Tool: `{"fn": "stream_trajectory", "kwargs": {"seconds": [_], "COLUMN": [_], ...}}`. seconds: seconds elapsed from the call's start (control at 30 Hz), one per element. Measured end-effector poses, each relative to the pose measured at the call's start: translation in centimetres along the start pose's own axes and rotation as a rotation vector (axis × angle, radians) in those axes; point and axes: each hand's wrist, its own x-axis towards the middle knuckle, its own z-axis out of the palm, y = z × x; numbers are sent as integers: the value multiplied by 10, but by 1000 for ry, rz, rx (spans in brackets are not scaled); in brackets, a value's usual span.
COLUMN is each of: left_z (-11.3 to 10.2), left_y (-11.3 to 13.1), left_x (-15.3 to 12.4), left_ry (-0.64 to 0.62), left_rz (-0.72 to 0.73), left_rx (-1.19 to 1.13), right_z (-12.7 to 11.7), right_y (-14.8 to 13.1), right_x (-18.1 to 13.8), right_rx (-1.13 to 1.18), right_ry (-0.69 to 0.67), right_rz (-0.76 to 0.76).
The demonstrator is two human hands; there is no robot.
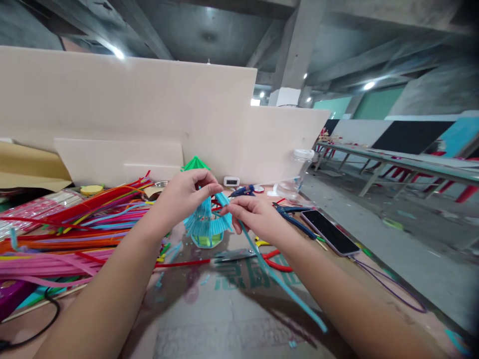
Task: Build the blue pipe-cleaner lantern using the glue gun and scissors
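A small tiered model with a green pointed roof (195,163) and a pleated light-blue skirt (209,227) stands on the table, partly behind my hands. My left hand (192,189) is closed in a pinch at the model's upper part, on a short light-blue strip (222,199). Just right of it, my right hand (256,213) pinches a light-blue pipe cleaner (286,286). Its long free end runs down toward me on the right. Whether the strip and the pipe cleaner are one piece is hidden by my fingers.
Bundles of coloured pipe cleaners (93,219) cover the left side. Red-handled scissors (276,262) lie in front of the model. Pliers (295,215), a phone (331,232) and a clear jar (297,172) are at the right. A small digital clock (231,181) stands behind, before a pale board (220,119).
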Motion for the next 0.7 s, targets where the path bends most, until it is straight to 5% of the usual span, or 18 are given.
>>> {"fn": "stream_trajectory", "kwargs": {"seconds": [0.17,0.4,0.7], "left_z": [3,-7,-10], "left_y": [7,3,3], "left_x": [-1,-2,-1], "left_ry": [-20,77,165], "left_rz": [-22,-105,-117], "left_rx": [-3,61,67], "right_z": [-3,-16,-17], "right_y": [-1,-5,-21], "right_x": [0,-3,-14], "right_rx": [134,100,47], "right_ry": [50,-113,-141], "right_rz": [11,10,16]}}
